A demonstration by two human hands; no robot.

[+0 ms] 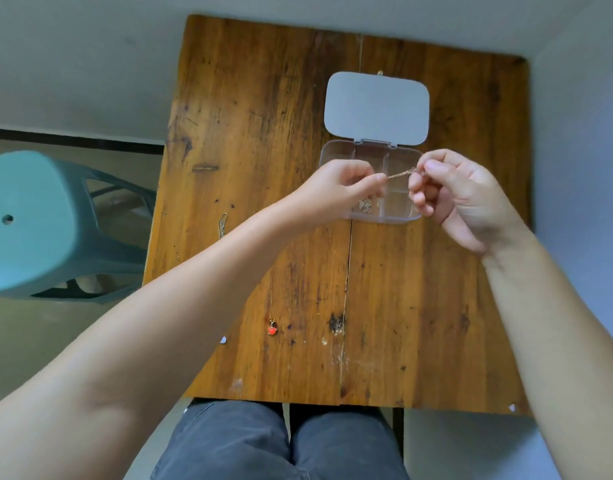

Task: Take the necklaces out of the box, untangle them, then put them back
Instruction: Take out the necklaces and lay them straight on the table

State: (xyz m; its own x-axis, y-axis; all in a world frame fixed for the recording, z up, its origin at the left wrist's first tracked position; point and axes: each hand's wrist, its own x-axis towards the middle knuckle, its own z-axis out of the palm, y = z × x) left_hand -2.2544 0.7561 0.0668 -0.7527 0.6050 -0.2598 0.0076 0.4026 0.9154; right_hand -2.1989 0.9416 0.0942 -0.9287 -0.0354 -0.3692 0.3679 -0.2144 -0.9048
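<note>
You are sitting at a worn brown wooden table (263, 133), and the work sits toward its far right part. There the clear plastic compartment box (398, 216) lies open, its pale grey rounded lid (376, 108) folded back flat toward the far edge. Most of its compartments look empty, but a small silvery tangle of chain (365, 206) remains in a near compartment, partly behind your left hand.

You are in the untangling step, by my reading. Your left hand (336, 192) and right hand (460, 199) hover just above the box, each with thumb and forefinger pressed together on one end of a short stretch of thin gold-coloured chain (400, 173) — the strand runs taut between the two pinches, and the other fingers are curled in. Whether a knot sits inside either pinch cannot be told.

Two pieces already lie on the table toward its left edge: a thin chain with a small red heart pendant (272, 330) nearer you, and a silvery chain (222, 225) further away, both well apart from the box.

The next move probably calls for easing the tension rather than pulling harder, so the links can be teased apart — then laying the strand out and fetching the tangle left in the box
</note>
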